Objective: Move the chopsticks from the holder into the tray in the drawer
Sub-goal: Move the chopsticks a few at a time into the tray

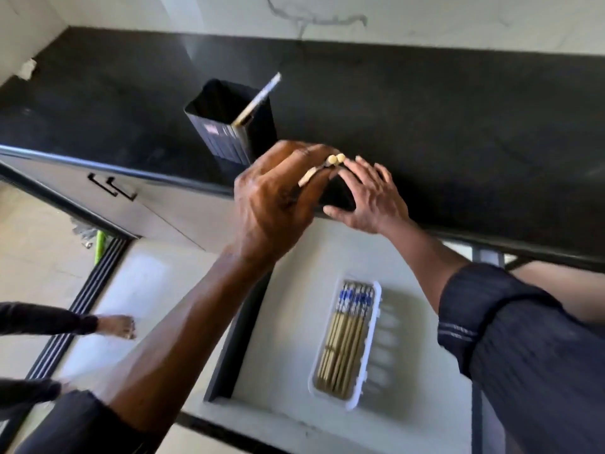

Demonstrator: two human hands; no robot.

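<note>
My left hand (275, 198) is at the centre of view, its fingers (304, 155) curled and pinching a pair of chopsticks (327, 165); their round pale ends poke out at the fingertips, toward one o'clock. My right hand (370, 198) is just beside it at three o'clock, fingers spread and held loosely, the tips near those pale ends; I cannot tell whether they touch. Between my two hands a dark object (337, 194) shows, too hidden to name.

At eleven o'clock from my hands the black holder (229, 126) stands upright on the dark tabletop (425, 109), near its front edge. One chopstick (258, 99) is left in it, leaning toward one o'clock with its patterned end sticking out over the rim.

Below my hands, toward five o'clock, the open drawer (294, 306) holds a white tray (373, 342). A bundle of chopsticks (347, 335) lies side by side in its long left compartment, blue-patterned ends toward twelve o'clock. At eight o'clock, a bare foot (118, 326) stands on the floor.
</note>
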